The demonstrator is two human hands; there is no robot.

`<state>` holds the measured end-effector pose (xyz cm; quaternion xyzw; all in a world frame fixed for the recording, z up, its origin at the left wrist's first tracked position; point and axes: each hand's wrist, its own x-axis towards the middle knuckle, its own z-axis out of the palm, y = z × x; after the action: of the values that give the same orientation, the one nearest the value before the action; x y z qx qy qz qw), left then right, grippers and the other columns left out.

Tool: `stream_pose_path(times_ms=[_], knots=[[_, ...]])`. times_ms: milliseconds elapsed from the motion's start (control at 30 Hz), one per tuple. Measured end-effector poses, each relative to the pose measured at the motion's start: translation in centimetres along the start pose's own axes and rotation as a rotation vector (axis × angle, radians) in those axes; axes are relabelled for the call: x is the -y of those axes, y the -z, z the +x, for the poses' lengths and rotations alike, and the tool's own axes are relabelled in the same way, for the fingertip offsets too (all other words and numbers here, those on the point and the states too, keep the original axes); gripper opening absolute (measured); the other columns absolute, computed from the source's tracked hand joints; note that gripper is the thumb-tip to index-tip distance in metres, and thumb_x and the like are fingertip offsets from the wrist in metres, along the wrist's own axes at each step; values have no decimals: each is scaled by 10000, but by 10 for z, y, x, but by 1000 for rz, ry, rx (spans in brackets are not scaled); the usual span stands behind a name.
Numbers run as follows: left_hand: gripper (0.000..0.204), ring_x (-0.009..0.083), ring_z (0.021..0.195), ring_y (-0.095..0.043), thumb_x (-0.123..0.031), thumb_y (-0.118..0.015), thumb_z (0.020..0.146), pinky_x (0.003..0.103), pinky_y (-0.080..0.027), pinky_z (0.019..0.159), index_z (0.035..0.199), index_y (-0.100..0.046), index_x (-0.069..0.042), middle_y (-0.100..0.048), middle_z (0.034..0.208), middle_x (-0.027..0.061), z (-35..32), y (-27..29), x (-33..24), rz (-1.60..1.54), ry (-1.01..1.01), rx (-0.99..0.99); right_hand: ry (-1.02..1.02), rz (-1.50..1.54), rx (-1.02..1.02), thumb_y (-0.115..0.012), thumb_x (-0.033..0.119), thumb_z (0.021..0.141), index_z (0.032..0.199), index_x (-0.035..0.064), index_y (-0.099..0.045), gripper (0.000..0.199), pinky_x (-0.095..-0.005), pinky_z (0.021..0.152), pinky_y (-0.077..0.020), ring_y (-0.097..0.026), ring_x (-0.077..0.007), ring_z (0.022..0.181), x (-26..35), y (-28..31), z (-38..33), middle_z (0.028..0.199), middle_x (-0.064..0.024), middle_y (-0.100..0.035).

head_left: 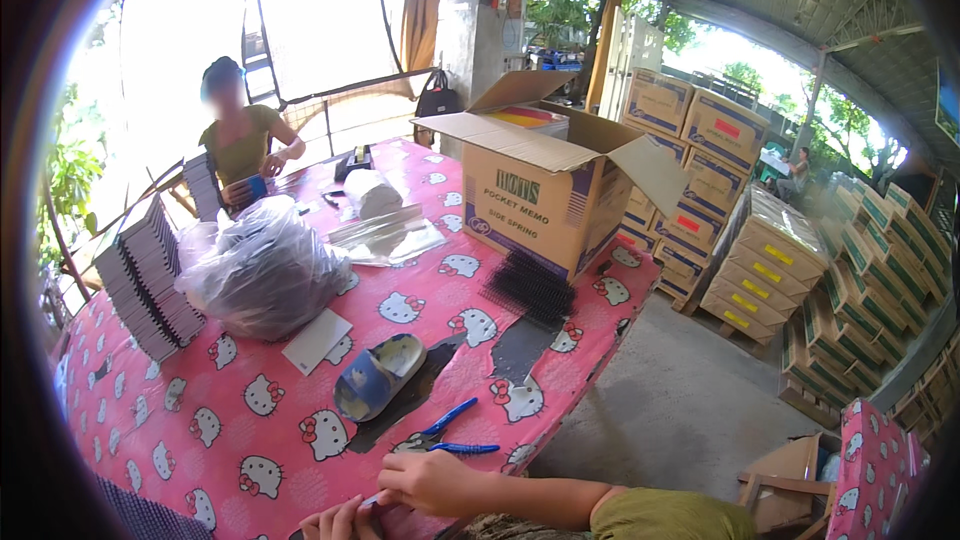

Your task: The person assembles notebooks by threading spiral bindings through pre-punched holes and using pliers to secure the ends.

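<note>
At the table's near edge, my right hand (440, 483) is closed in a pinch, its fingertips meeting those of my left hand (345, 520). The left fingers are curled, and the lower edge cuts that hand off. A small pale edge shows between the fingertips; I cannot make out what it belongs to. Just beyond my right hand lie blue-handled pliers (465, 448), handles spread. Farther off are a blue slide sandal (368, 385) and a white card (317, 341). A bundle of black spiral binding coils (530, 288) rests by the open cardboard box (530, 200).
A stack of spiral notebooks (145, 285) and a filled plastic bag (262, 265) occupy the left of the pink tablecloth (420, 285). Clear plastic sheets (390, 238) and a white roll (372, 194) lie beyond. A co-worker (240, 130) sits across. Stacked cartons (715, 165) stand right.
</note>
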<state>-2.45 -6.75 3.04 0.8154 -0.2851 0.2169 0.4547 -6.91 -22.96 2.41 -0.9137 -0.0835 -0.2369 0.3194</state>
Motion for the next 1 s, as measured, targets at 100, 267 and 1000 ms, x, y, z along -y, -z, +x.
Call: stream_pose_path(times_ms=[100, 267, 1000], knots=[[79, 236, 762, -605, -86, -700, 767, 370, -421, 784, 844, -723, -83, -683, 807, 67, 1, 1, -3, -10, -10, 19, -9, 64, -23, -619, 198, 849, 903, 54, -537, 175, -390, 607, -473, -584, -305, 779, 4, 3, 3, 863, -94, -516], [86, 242, 775, -605, -80, -690, 775, 372, -428, 788, 854, -723, -73, -685, 816, 71, 1, 4, -2, -1, -13, 17, -13, 56, -53, -633, 189, 836, 885, 52, -542, 172, -400, 665, -462, -577, -307, 774, 9, 3, 6, 852, -97, -512], [161, 265, 823, -529, -49, -727, 683, 371, -400, 772, 841, -699, -38, -640, 766, 60, -10, -2, 12, 31, -27, -17, -320, -210, 197, -781, 281, 687, 1202, 72, -507, 620, -421, 849, -486, -543, -346, 1102, -102, 49, 58, 1105, -139, -595]])
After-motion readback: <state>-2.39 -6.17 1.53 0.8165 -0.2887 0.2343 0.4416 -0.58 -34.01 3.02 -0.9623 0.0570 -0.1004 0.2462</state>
